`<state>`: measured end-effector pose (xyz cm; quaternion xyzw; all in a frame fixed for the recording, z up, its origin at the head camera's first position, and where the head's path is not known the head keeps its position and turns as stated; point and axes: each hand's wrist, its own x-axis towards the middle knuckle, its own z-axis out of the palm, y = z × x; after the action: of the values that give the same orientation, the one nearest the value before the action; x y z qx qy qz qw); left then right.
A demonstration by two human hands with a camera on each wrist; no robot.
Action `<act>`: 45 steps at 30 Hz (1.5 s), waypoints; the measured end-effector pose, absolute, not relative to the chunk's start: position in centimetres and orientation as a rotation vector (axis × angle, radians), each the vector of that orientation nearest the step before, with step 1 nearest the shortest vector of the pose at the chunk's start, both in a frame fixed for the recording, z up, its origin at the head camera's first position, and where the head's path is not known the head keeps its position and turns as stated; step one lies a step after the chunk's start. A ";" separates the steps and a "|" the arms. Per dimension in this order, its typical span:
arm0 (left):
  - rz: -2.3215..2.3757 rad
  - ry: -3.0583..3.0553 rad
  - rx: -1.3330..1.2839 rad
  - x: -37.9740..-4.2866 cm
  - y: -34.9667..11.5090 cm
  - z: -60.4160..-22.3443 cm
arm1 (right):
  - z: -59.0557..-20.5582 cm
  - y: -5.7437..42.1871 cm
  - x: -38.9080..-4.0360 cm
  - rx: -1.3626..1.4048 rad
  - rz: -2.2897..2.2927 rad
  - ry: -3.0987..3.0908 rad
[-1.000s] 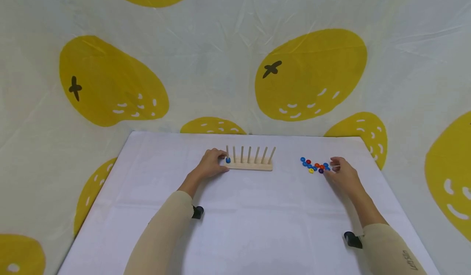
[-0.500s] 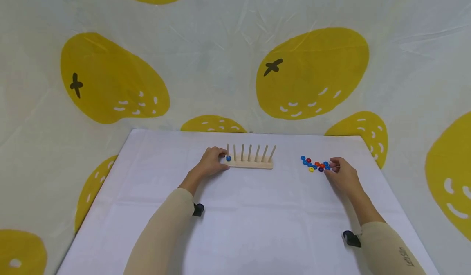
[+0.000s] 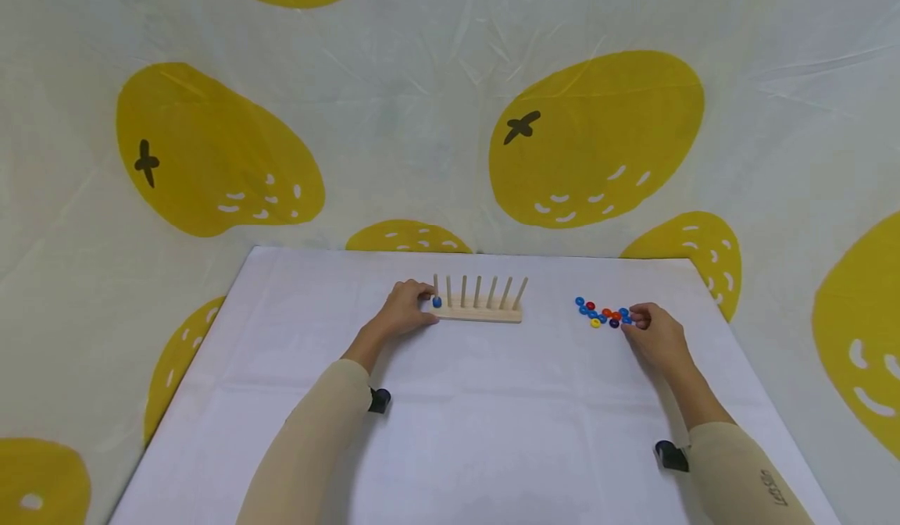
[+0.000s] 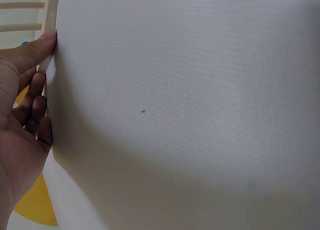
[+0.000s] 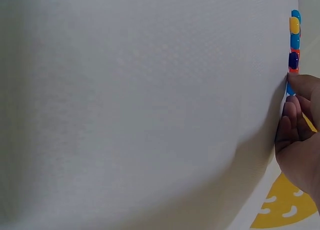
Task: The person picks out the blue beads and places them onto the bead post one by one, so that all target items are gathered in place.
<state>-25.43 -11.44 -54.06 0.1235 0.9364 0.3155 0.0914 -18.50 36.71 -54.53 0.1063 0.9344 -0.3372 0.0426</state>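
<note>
A wooden peg rack [image 3: 481,316] with a row of upright pegs stands toward the back of the table, a blue bead [image 3: 437,302] low on its leftmost peg. My left hand [image 3: 404,308] grips the rack's left end, its thumb on the front edge and fingers curled behind. To the right lies a loose cluster of beads, among them a yellow bead [image 3: 595,323], a dark purple bead [image 3: 615,323] and an orange bead [image 3: 607,312]. My right hand [image 3: 659,336] is at the cluster's right end, thumb and fingers curled around a blue bead [image 5: 291,88], partly hidden.
A white cloth covers the table [image 3: 492,431]. Behind it hangs a pale curtain [image 3: 408,119] printed with large yellow fruit. A black device [image 3: 380,401] sits at the left wrist and another black device [image 3: 672,456] at the right wrist.
The head view has shifted very slightly. My right hand has edged a little at the bead cluster; my left hand stays on the peg rack.
</note>
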 end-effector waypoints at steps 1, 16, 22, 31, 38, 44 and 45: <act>0.940 2.782 0.366 -25.4 -11.4 -54.1 | -54.5 36.7 -18.5 0.330 -1.027 2.853; 0.955 2.770 0.373 -25.4 -11.5 -54.0 | -53.6 36.2 -18.4 0.319 -0.922 2.863; 0.968 2.759 0.360 -25.4 -11.6 -54.0 | -53.7 36.4 -18.5 0.306 -0.906 2.863; 0.955 2.750 0.332 -25.4 -11.5 -53.9 | -54.2 37.0 -18.5 0.265 -0.911 2.891; 0.952 2.758 0.327 -25.4 -11.4 -54.1 | -54.2 37.2 -18.2 0.232 -0.921 2.923; 0.962 2.754 0.312 -25.5 -11.4 -54.3 | -53.6 37.1 -18.0 0.213 -0.920 2.910; 0.960 2.756 0.313 -25.5 -11.4 -54.3 | -53.6 37.1 -18.0 0.209 -0.925 2.909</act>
<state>-25.51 -11.39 -54.33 0.1062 0.9339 0.3254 0.1029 -18.03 37.14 -53.60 0.0682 0.9500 -0.3021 0.0412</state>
